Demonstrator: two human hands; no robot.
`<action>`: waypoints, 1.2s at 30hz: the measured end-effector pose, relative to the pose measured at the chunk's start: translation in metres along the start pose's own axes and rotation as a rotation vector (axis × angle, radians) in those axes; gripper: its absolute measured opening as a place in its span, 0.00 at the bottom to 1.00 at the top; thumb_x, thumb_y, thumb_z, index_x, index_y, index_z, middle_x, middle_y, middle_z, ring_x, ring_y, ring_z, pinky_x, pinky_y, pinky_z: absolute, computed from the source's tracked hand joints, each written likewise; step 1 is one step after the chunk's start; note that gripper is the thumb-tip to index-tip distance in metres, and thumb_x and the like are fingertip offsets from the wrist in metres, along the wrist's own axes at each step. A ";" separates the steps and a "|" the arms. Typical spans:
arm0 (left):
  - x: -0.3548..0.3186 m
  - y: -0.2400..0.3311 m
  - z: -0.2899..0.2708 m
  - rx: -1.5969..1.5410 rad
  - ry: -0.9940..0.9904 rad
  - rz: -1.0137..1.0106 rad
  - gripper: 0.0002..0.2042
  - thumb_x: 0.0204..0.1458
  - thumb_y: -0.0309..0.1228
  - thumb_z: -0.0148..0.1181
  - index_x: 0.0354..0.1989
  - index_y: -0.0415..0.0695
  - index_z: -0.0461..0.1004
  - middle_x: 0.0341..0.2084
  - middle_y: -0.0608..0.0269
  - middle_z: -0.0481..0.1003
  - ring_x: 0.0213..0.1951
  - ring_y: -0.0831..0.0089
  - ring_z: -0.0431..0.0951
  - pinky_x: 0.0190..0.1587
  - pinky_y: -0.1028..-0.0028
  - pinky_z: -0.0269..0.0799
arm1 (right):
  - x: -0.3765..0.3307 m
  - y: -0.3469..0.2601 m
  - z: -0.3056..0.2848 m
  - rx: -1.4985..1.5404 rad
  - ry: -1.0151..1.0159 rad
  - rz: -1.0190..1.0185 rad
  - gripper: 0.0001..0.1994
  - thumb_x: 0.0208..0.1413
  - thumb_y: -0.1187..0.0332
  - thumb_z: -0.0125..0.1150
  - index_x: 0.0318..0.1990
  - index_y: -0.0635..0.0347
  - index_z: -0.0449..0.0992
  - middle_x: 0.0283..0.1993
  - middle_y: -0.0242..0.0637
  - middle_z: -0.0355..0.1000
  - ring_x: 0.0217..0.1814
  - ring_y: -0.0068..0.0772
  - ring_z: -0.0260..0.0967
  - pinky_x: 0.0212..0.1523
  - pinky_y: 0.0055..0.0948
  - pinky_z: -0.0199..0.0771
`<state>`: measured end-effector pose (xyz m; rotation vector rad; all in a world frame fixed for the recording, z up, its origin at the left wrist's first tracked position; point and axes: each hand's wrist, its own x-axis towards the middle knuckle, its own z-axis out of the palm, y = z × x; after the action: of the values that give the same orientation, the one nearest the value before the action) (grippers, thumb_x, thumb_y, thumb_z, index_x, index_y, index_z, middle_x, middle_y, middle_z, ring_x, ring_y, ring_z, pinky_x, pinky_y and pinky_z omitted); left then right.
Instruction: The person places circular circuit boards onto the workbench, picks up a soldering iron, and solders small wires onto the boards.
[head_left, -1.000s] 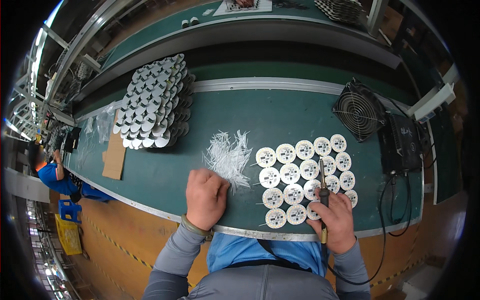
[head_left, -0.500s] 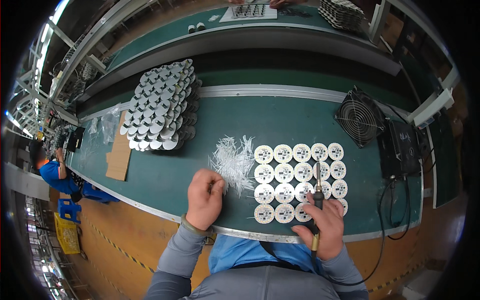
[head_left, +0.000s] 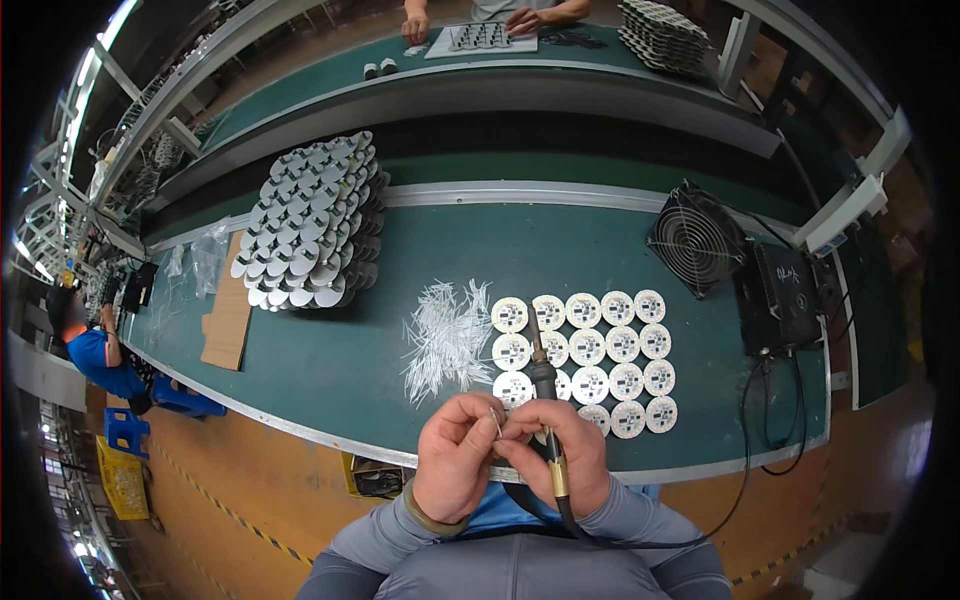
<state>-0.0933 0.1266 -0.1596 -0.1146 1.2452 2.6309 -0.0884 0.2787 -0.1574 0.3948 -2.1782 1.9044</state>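
Close to the table's front edge, my left hand (head_left: 455,462) and my right hand (head_left: 578,452) meet at the fingertips. Between the left thumb and forefinger is a thin wire (head_left: 497,423), mostly hidden, which the right fingertips also touch. A soldering iron (head_left: 543,376) lies in my right hand, its metal tip pointing away over the round white circuit boards (head_left: 588,347). These boards sit in rows, and my hands and the iron cover some of them. Left of the rows lies a loose heap of short white wires (head_left: 447,338).
A stack of round discs (head_left: 310,225) stands at back left beside a cardboard sheet (head_left: 228,318). A fan (head_left: 692,240) and a black box (head_left: 785,300) stand at right; the iron's cable (head_left: 735,500) loops nearby. Across the far bench, another person's hands (head_left: 525,20) work.
My hands have come together at the front edge. The right hand moved left with the soldering iron, and the left moved right, away from the wire heap. The other person's hands came further into view.
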 end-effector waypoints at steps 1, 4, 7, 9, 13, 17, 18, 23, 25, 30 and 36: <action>0.000 -0.002 -0.002 -0.003 -0.003 -0.005 0.03 0.67 0.24 0.58 0.44 0.39 0.72 0.43 0.62 0.72 0.39 0.80 0.72 0.41 0.78 0.69 | -0.003 0.000 0.001 0.097 0.032 0.100 0.21 0.49 0.77 0.76 0.50 0.55 0.76 0.36 0.31 0.82 0.36 0.34 0.78 0.43 0.32 0.70; -0.001 -0.004 -0.007 -0.007 -0.062 -0.025 0.02 0.67 0.23 0.57 0.45 0.38 0.73 0.44 0.62 0.73 0.40 0.80 0.73 0.42 0.78 0.70 | -0.005 0.006 -0.006 0.055 0.025 0.084 0.22 0.49 0.78 0.75 0.51 0.56 0.75 0.36 0.31 0.81 0.33 0.35 0.76 0.43 0.34 0.70; -0.001 0.002 -0.011 0.157 -0.041 0.075 0.02 0.64 0.20 0.59 0.43 0.38 0.74 0.43 0.61 0.73 0.39 0.79 0.74 0.42 0.77 0.71 | 0.002 0.003 -0.021 -0.199 -0.021 -0.092 0.22 0.48 0.80 0.72 0.52 0.55 0.75 0.34 0.30 0.80 0.32 0.35 0.74 0.43 0.34 0.68; 0.003 0.013 -0.010 0.917 -0.140 0.548 0.03 0.59 0.19 0.62 0.38 0.39 0.76 0.43 0.60 0.72 0.37 0.77 0.74 0.40 0.77 0.72 | 0.003 0.002 -0.028 -0.266 -0.058 -0.132 0.23 0.48 0.80 0.71 0.53 0.55 0.75 0.33 0.29 0.79 0.31 0.34 0.73 0.44 0.34 0.67; 0.008 0.022 -0.001 1.136 -0.323 0.550 0.06 0.53 0.16 0.63 0.38 0.38 0.79 0.39 0.56 0.76 0.33 0.70 0.77 0.34 0.73 0.73 | 0.000 -0.002 -0.039 -0.371 -0.141 -0.175 0.24 0.46 0.81 0.76 0.51 0.54 0.75 0.35 0.31 0.79 0.35 0.38 0.77 0.47 0.37 0.69; 0.010 0.020 0.000 1.180 -0.382 0.502 0.06 0.50 0.17 0.64 0.35 0.38 0.79 0.30 0.55 0.76 0.29 0.63 0.77 0.32 0.69 0.73 | -0.003 0.005 -0.042 -0.338 -0.120 -0.210 0.25 0.48 0.78 0.69 0.57 0.53 0.75 0.31 0.25 0.75 0.31 0.34 0.72 0.46 0.37 0.65; 0.009 0.019 -0.001 1.180 -0.383 0.500 0.06 0.50 0.17 0.64 0.35 0.38 0.79 0.30 0.55 0.76 0.29 0.63 0.77 0.32 0.69 0.73 | -0.004 0.006 -0.042 -0.332 -0.111 -0.213 0.25 0.49 0.78 0.68 0.56 0.54 0.75 0.31 0.26 0.76 0.31 0.34 0.72 0.46 0.37 0.66; 0.009 0.011 -0.004 1.219 -0.310 0.406 0.04 0.50 0.18 0.64 0.33 0.40 0.78 0.28 0.57 0.75 0.28 0.61 0.75 0.32 0.66 0.71 | -0.006 0.003 -0.050 -0.386 -0.096 -0.186 0.22 0.49 0.79 0.69 0.54 0.56 0.76 0.31 0.29 0.77 0.30 0.35 0.72 0.46 0.37 0.67; 0.012 0.010 -0.006 1.248 -0.322 0.431 0.05 0.49 0.18 0.64 0.33 0.41 0.78 0.28 0.58 0.75 0.29 0.59 0.75 0.34 0.65 0.70 | -0.012 0.000 -0.061 -0.394 -0.056 -0.179 0.21 0.47 0.78 0.71 0.51 0.58 0.78 0.29 0.30 0.77 0.28 0.36 0.73 0.44 0.37 0.68; 0.016 0.009 -0.001 1.372 -0.330 0.476 0.07 0.47 0.20 0.66 0.34 0.45 0.79 0.31 0.60 0.76 0.37 0.58 0.74 0.43 0.62 0.66 | -0.026 -0.015 -0.085 -0.409 -0.025 -0.160 0.17 0.53 0.69 0.74 0.51 0.57 0.82 0.26 0.28 0.76 0.26 0.32 0.71 0.44 0.38 0.66; 0.020 0.003 0.005 1.576 -0.313 0.474 0.08 0.44 0.22 0.69 0.32 0.48 0.80 0.38 0.64 0.75 0.45 0.59 0.72 0.50 0.61 0.61 | -0.040 -0.020 -0.104 -0.609 -0.004 -0.227 0.18 0.52 0.51 0.75 0.44 0.52 0.86 0.24 0.23 0.70 0.26 0.29 0.67 0.45 0.37 0.61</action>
<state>-0.1129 0.1324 -0.1575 0.8538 2.8878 1.0641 -0.0447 0.3817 -0.1388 0.4931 -2.4442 1.0528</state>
